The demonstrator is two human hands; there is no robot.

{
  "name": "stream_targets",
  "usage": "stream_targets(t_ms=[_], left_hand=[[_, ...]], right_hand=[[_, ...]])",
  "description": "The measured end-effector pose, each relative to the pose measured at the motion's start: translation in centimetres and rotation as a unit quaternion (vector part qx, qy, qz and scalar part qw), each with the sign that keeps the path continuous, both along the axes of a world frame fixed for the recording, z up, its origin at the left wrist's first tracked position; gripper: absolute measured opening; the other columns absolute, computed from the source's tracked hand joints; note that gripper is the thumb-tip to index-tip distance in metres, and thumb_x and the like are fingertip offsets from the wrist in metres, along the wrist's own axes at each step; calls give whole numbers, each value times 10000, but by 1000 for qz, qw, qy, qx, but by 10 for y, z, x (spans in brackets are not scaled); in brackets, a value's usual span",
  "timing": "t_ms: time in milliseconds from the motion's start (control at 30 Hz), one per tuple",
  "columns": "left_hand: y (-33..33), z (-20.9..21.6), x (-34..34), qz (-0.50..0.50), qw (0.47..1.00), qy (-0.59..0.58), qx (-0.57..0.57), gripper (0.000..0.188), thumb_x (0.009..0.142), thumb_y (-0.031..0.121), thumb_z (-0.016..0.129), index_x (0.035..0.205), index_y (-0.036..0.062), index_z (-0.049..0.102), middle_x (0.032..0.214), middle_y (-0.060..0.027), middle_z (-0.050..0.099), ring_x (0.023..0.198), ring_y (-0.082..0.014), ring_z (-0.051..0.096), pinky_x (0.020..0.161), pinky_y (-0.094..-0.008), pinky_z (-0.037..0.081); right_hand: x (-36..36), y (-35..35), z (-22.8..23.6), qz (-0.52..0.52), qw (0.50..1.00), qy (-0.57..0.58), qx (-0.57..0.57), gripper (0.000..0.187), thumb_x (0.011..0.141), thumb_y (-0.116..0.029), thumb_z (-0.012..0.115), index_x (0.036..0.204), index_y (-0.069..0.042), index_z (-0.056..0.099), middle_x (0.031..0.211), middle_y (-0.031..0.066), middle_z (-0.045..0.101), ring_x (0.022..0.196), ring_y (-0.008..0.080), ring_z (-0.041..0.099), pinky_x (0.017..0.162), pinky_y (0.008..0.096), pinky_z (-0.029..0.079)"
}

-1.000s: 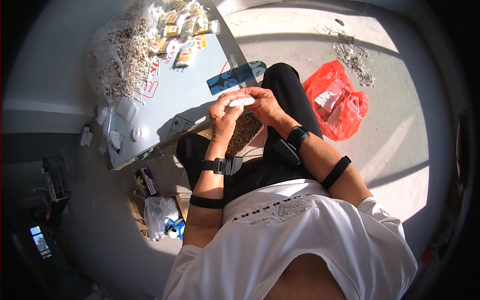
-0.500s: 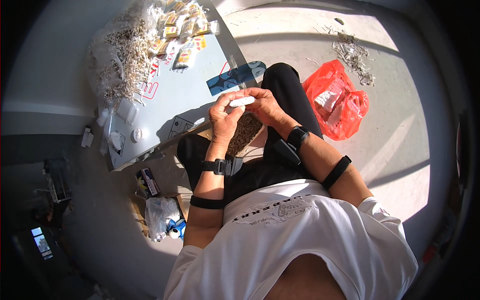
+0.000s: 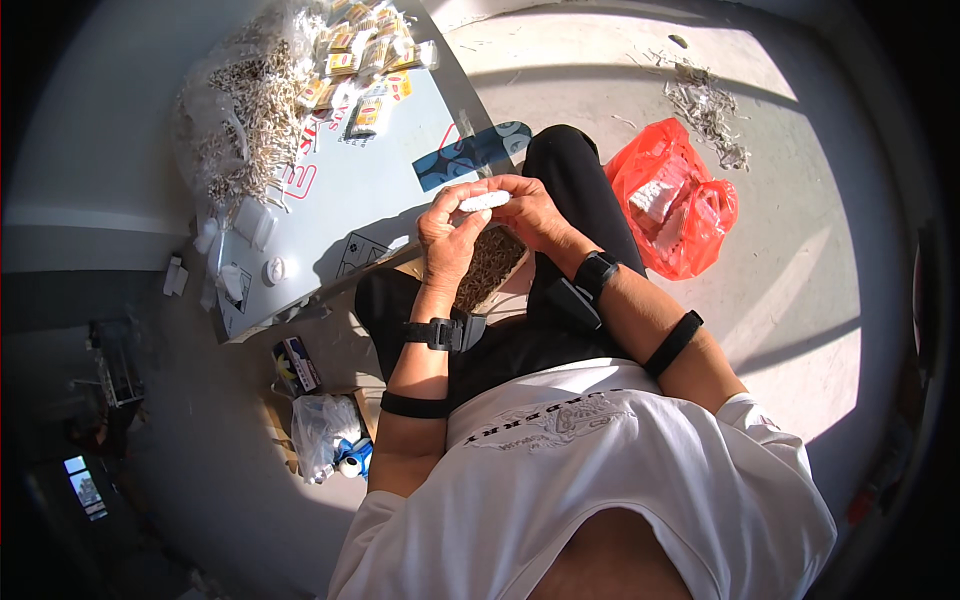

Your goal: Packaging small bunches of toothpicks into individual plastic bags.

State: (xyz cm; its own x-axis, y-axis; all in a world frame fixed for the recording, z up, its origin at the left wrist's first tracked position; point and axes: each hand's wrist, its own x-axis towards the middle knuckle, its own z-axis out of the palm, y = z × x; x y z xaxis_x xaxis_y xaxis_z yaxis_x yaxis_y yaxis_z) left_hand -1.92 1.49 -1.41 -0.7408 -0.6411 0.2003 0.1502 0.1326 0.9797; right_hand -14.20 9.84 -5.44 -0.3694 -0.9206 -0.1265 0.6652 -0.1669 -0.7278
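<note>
My left hand [image 3: 450, 232] and my right hand [image 3: 532, 208] meet above my lap, both pinching one small white oblong packet [image 3: 484, 201] between the fingertips. Under the hands, on my lap, lies a shallow box [image 3: 488, 265] filled with thin brown sticks. I sit on the floor in black trousers with dark bands on both wrists and forearms.
A tilted grey board [image 3: 365, 200] on my left carries a heap of pale sticks [image 3: 245, 115] in clear plastic and several small yellow packets [image 3: 360, 55]. A red plastic bag [image 3: 672, 205] lies at my right, scraps [image 3: 705, 105] beyond it. Bags and a small box [image 3: 300, 365] sit by my left hip.
The hands have stayed together over the lap, with only small finger movements on the white packet.
</note>
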Motion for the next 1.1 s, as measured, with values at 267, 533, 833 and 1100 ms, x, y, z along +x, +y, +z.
stream_targets(t_ms=[267,533,833,1100], left_hand=[[-1,0,0,-2,1000,-4,-10,262,761,-79,651,1013,-7,636,1037,-67,642,973,-161,622,852,-287,507],[0,4,0,13,998,-26,-50,262,765,-60,659,1015,13,632,995,-49,649,936,-146,623,802,-274,511],[0,7,-1,55,986,-10,-155,268,734,-61,691,959,38,585,935,-46,636,871,-167,618,771,-283,506],[0,14,-1,52,965,-31,-257,334,700,-88,693,974,42,551,949,-98,629,898,-281,627,799,-350,504]], right_hand=[[0,0,0,0,1000,4,1,271,798,80,594,1063,38,627,1014,130,657,951,244,659,876,356,533],[-1,2,0,3,1000,2,-8,290,797,81,589,1083,44,623,1018,139,657,957,253,659,881,365,531],[1,-1,-2,-2,1000,-12,8,263,810,76,564,1067,53,616,1034,151,651,968,273,655,871,380,536],[-1,-2,-5,-8,999,3,31,273,820,101,566,1079,37,623,1019,144,654,935,250,663,839,352,552]])
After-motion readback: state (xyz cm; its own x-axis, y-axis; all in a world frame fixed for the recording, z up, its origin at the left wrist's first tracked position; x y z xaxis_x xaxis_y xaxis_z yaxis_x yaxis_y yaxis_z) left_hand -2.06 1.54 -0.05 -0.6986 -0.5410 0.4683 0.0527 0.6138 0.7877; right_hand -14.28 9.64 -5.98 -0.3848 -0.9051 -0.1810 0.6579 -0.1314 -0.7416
